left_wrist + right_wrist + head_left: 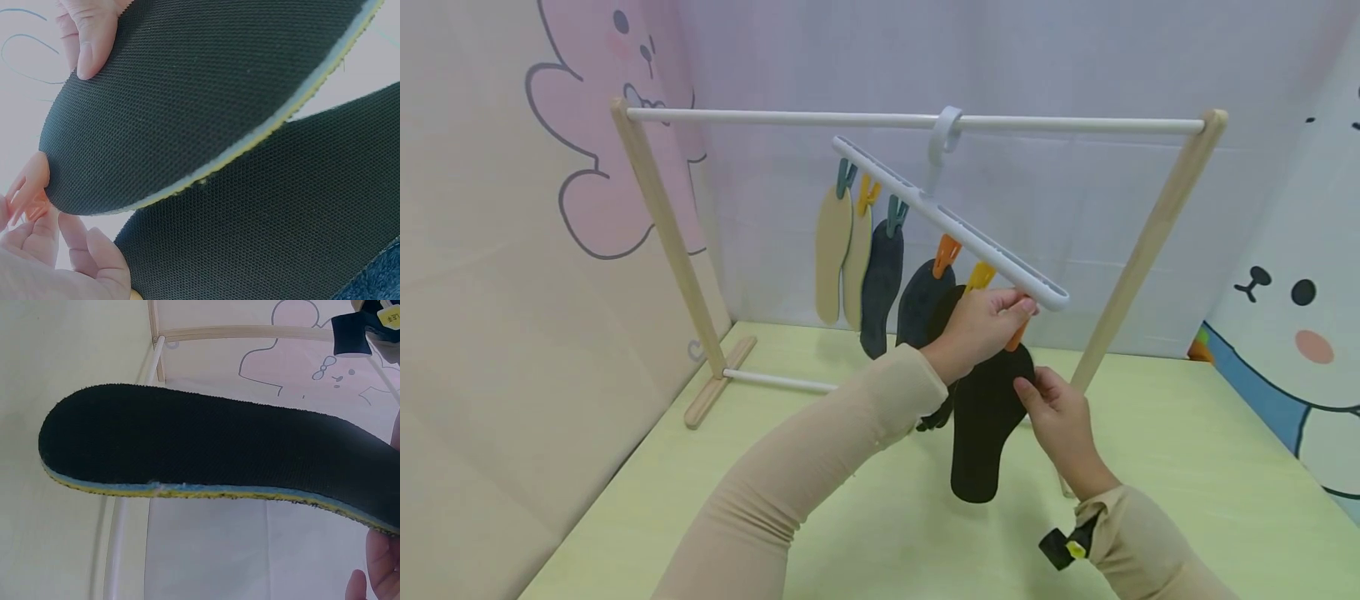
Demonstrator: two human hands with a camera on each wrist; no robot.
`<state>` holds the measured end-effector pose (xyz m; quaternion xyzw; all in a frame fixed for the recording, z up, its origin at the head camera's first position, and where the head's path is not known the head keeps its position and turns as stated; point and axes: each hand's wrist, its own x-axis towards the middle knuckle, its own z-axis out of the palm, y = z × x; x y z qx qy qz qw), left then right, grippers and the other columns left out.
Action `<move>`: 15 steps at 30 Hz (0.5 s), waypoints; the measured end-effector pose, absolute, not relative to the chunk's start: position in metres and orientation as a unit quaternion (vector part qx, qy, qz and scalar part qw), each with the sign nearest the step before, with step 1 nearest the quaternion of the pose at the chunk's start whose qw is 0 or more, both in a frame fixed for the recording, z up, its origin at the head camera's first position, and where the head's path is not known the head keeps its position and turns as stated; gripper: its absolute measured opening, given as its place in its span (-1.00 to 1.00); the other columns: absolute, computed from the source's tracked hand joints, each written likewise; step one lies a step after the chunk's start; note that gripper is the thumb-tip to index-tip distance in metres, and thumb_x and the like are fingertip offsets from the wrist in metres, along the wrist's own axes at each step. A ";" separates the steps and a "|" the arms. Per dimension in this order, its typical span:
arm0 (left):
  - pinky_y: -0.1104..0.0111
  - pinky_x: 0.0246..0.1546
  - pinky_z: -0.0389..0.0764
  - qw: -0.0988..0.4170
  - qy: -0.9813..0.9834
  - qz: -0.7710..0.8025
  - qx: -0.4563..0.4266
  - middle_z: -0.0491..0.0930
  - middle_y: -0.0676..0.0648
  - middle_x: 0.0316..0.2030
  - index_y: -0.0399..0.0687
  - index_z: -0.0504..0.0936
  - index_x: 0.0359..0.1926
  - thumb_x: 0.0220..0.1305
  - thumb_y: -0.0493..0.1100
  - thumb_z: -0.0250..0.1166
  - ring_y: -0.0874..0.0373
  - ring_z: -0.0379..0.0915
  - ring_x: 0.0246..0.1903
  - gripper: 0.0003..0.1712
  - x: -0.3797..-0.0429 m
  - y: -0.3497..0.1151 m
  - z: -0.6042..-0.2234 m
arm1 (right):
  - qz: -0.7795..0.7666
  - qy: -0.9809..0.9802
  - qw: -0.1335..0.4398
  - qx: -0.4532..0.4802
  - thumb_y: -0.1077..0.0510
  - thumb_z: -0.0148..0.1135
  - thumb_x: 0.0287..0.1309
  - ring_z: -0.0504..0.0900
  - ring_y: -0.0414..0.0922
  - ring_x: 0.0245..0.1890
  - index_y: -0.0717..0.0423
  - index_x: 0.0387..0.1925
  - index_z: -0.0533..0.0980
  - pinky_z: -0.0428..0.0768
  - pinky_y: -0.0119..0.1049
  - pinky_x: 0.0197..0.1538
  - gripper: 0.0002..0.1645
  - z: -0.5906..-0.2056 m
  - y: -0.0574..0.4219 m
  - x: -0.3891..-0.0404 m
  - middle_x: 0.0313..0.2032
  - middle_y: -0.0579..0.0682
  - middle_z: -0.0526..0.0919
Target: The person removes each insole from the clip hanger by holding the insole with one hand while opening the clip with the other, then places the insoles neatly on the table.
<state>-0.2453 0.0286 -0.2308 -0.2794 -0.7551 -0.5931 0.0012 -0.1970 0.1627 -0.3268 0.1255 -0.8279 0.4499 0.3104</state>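
Note:
My left hand [977, 329] pinches an orange clothespin [1017, 335] at the near end of a white hanger [955, 225]. Directly below it hangs a black insole [988, 425], whose rounded top edge meets the clip in the left wrist view. My right hand [1063, 421] holds this insole by its right edge, between thumb and fingers. A blue and yellow layered rim [206, 490] shows along the insole in the right wrist view. Close behind, another black insole [262, 219] hangs from a yellow clip [980, 277], partly hidden by my left hand.
The hanger hooks over a white rail [790, 119] on a wooden-legged rack [670, 233]. Farther along it hang two beige insoles [832, 258], a dark insole [882, 287] and another dark one [921, 304], all clipped. Below is a pale yellow-green table [880, 533].

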 end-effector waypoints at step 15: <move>0.54 -0.39 0.33 -0.003 -0.763 -0.583 -0.277 0.65 -0.13 -0.24 -0.27 0.61 0.06 0.42 -0.19 0.12 0.26 0.26 -0.49 -0.68 -0.243 0.030 -0.230 | 0.450 -0.833 0.302 0.108 0.39 0.17 0.22 0.35 -0.34 -0.58 0.37 -0.38 0.53 0.33 -0.48 -0.49 -0.92 -0.327 0.163 -0.194 -0.61 -0.09 0.49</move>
